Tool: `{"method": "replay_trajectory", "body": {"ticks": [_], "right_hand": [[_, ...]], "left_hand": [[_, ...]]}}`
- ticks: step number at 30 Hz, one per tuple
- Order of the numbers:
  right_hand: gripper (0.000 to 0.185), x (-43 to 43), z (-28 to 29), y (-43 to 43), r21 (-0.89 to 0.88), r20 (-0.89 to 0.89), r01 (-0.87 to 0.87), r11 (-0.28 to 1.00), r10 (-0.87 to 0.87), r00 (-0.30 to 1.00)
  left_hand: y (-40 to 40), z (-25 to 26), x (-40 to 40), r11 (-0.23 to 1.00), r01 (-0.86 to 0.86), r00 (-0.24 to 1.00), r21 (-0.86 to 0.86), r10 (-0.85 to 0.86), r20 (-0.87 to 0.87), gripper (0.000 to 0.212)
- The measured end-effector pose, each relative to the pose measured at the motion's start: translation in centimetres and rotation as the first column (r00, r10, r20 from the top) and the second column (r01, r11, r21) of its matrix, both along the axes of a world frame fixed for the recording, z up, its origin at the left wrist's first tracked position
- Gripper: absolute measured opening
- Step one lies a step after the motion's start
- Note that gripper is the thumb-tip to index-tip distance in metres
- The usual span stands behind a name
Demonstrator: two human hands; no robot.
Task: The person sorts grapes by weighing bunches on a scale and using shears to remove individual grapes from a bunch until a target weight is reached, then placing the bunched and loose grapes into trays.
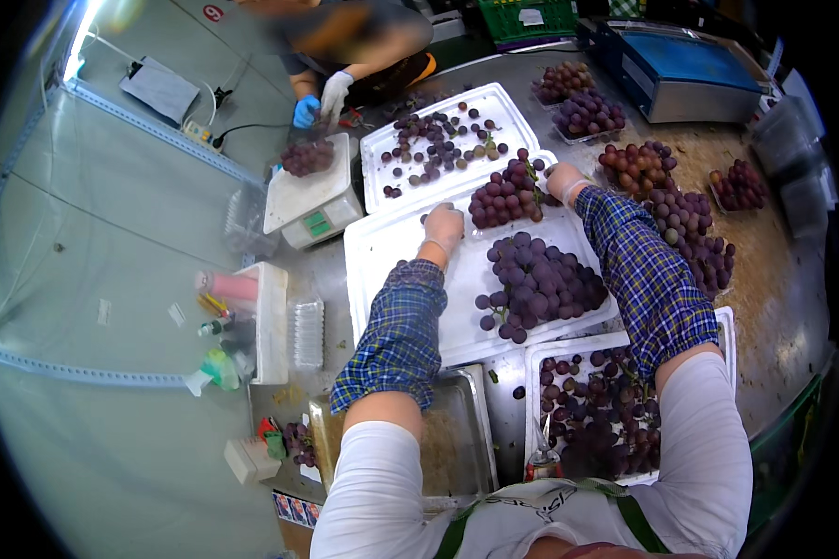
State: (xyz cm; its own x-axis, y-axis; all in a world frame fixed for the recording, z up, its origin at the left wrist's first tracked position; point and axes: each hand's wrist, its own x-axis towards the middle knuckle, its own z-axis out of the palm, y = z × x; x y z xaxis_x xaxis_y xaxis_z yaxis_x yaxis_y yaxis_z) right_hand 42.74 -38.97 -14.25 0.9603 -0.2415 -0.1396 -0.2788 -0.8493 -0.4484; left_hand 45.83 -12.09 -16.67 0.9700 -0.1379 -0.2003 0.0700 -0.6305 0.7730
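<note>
A bunch of reddish grapes (501,200) lies at the upper right of a white foam tray (384,293), apparently in a clear plastic punnet. My right hand (564,183), in a thin clear glove, is just right of this bunch, near its stem; its fingertips are partly hidden. My left hand (445,227), gloved too, is left of the bunch with its fingers curled, and a dark grape shows beside it. Whether either hand holds anything is unclear. A larger bunch of dark purple grapes (542,283) lies nearer to me on the same tray.
Beyond is a foam tray of loose grapes (433,150); a co-worker's gloved hands (321,105) are near grapes on a white scale (310,189). More bunches (678,213) lie at right. Close by are red-handled snips (544,458), a metal tray (454,440) and clear punnets (307,335).
</note>
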Motion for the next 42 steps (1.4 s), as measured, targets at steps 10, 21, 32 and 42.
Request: {"method": "replay_trajectory", "body": {"ticks": [10, 21, 32, 42], "right_hand": [[0.029, -6.9, 3.6, -2.7, 0.508, 0.002, 0.04, 0.86, -0.047, 0.999], [0.035, -30.4, 13.2, -10.3, 0.812, 0.199, -0.021, 0.584, -0.241, 0.95], [0.037, -64.6, 14.1, -11.1, 0.814, 0.121, 0.385, 0.435, -0.775, 0.621], [0.038, -78.7, 10.5, -0.7, 0.835, -0.035, 0.533, 0.137, -0.953, 0.3]], "left_hand": [[5.6, 10.0, -10.9, 0.981, 0.095, 0.96, 0.168, -0.135, 0.247, 0.037], [31.2, 13.8, -19.6, 0.674, -0.202, 0.976, 0.71, 0.074, 0.207, 0.028], [32.8, 5.2, -16.4, 0.549, -0.01, 0.999, 0.836, -0.026, 0.029, 0.039], [34.9, 4.8, -15.7, 0.592, -0.112, 0.993, 0.798, 0.044, 0.107, 0.042]]}}
